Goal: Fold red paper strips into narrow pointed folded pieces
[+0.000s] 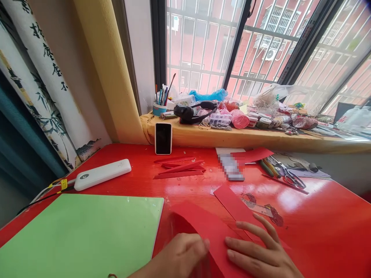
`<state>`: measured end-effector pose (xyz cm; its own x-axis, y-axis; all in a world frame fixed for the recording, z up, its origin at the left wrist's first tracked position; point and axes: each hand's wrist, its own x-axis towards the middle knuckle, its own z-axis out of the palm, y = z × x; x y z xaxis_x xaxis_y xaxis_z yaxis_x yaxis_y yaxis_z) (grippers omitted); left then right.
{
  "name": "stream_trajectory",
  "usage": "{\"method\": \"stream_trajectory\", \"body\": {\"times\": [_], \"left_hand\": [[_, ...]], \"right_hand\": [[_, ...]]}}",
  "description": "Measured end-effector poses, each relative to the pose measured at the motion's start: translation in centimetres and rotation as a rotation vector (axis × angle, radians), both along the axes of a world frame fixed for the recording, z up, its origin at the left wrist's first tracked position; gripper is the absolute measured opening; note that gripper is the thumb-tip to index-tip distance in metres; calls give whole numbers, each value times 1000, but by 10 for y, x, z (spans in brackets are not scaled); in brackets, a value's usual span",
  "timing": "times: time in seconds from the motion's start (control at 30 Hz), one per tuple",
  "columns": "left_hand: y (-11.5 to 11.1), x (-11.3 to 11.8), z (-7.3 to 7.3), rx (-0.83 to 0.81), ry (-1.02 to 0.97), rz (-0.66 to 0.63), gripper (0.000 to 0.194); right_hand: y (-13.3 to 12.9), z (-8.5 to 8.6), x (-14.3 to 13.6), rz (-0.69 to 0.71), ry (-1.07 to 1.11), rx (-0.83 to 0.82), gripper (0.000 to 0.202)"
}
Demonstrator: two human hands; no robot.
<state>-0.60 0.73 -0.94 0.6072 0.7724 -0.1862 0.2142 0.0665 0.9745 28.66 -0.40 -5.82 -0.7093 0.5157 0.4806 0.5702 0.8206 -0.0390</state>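
A sheet of red paper lies on the red table in front of me, its left edge lifted and curling. My left hand is closed at that raised edge, thumb against the paper; the curled fingertips are hidden. Flat on the paper's right side rests my right hand, fingers spread. Beneath and beyond it, a narrower red paper strip points away from me. Several folded red paper strips are piled farther back on the table.
A green board covers the left side, with a white power bank behind it. A phone leans at the sill. Scissors and pliers lie back right. Craft supplies crowd the windowsill, including a pink yarn roll.
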Motion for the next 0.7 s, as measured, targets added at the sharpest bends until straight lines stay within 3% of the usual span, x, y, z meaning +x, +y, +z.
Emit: {"method": "stream_trajectory", "body": {"times": [0.03,0.13,0.2,0.27,0.4,0.57,0.7], "left_hand": [[-1,-1,1,159,81,-45,47],[-5,-2,-7,867,254,-115,38],[-9,2,-19,1262,397,-35,27],[-12,5,-32,1470,513,51,12],[-14,8,-51,1559,604,-14,24],[-17,7,-61,1520,602,-93,12],[-25,11,-63,1563,591,-46,14]], "right_hand": [[-1,7,6,25,26,-100,45],[-3,27,16,139,138,-471,42],[-1,34,19,199,213,-685,42],[2,35,23,268,295,-780,42],[7,26,35,305,330,-820,36],[9,23,53,145,191,-870,30],[14,26,56,54,194,-741,35]]}}
